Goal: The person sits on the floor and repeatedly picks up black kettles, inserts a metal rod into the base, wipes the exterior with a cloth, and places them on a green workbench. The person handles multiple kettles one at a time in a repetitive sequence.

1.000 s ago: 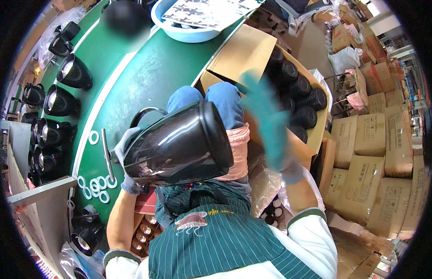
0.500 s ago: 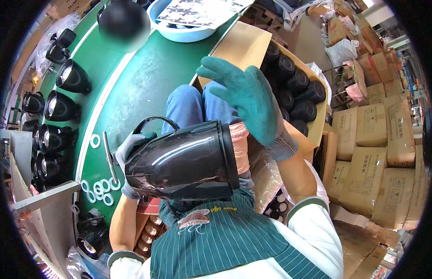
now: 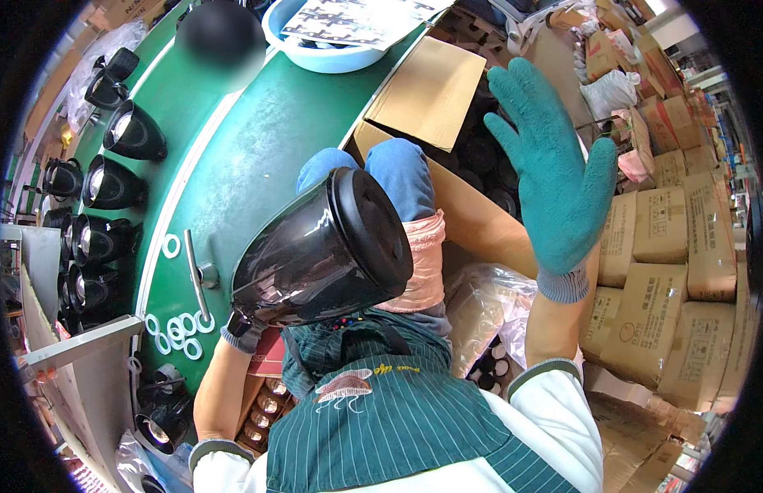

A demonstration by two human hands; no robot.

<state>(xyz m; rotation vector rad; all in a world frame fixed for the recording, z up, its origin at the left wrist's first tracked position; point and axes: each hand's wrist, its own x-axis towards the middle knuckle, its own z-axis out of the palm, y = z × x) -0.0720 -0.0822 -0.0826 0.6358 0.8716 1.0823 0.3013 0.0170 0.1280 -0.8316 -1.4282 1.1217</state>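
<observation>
A glossy black jug (image 3: pixel 287 255) is held tilted above my lap, its round base turned up and to the right. My left hand (image 3: pixel 245 330) grips it from the lower left; only the glove's grey cuff and a little of the hand show, and the fingers are hidden behind the jug. My right hand (image 3: pixel 550 168), in a green-coated glove, is raised beside the open carton (image 3: pixel 488 209) with its fingers spread and nothing in it. Round black parts (image 3: pixel 480 156) lie inside that carton, partly covered by the hand.
Several white rings (image 3: pixel 180 329) and a metal rod tool (image 3: pixel 196 275) are on the green table (image 3: pixel 266 140) at left. Black jugs (image 3: pixel 110 185) line its far left side. A light blue basin (image 3: pixel 332 57) stands at the back. Stacked cartons (image 3: pixel 661 296) fill the right.
My right hand has moved right, from over my knees to beside the carton, fingers spreading. The jug has been tipped so that its base faces up, and its handle no longer shows.
</observation>
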